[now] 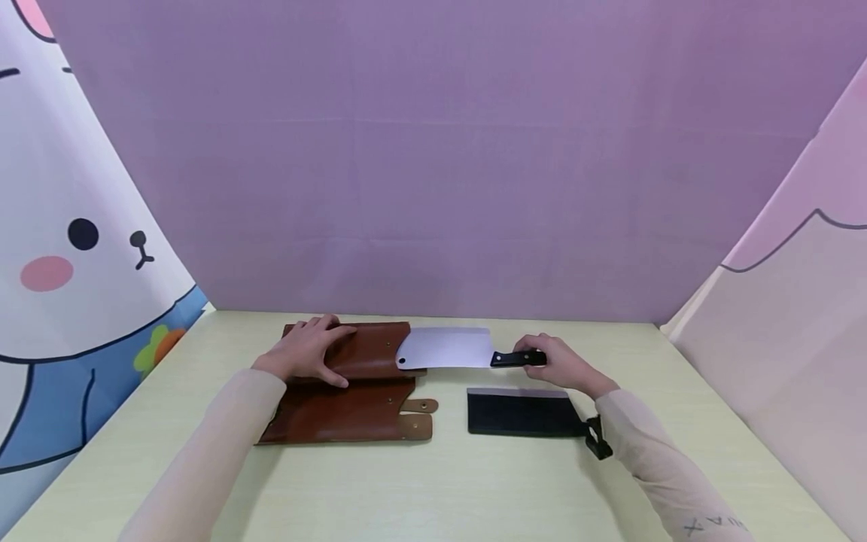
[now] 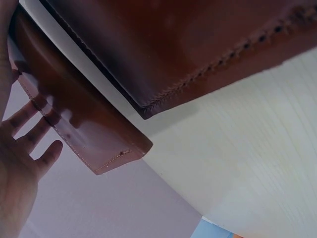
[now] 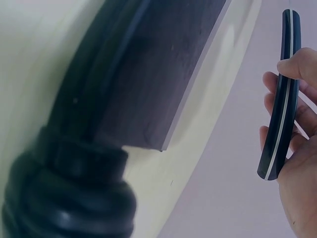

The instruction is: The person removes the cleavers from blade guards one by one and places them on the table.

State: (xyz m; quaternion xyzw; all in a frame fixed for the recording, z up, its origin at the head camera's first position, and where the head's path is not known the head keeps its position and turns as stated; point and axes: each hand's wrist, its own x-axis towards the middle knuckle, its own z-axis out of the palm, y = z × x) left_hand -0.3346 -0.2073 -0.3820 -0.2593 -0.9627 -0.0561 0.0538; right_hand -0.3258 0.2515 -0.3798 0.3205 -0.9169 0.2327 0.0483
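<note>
My left hand (image 1: 308,350) rests with fingers spread on the upper brown leather sheath (image 1: 372,342); in the left wrist view its fingers (image 2: 47,156) touch the sheath's edge. Across from it, my right hand (image 1: 558,363) grips the black handle (image 3: 283,104) of a silver cleaver (image 1: 447,348). The cleaver's broad blade points left, and its far end overlaps the sheath's curved right end. Just below lies a second brown sheath (image 1: 339,414) with snap straps on its right. A black-bladed cleaver (image 1: 521,414) lies under my right forearm, its dark handle pointing right.
The pale wood-grain table (image 1: 433,489) ends at a purple backdrop (image 1: 433,165) behind the sheaths. A cartoon-printed cloth (image 1: 81,316) hangs at the left, and a pink and white one (image 1: 799,339) at the right.
</note>
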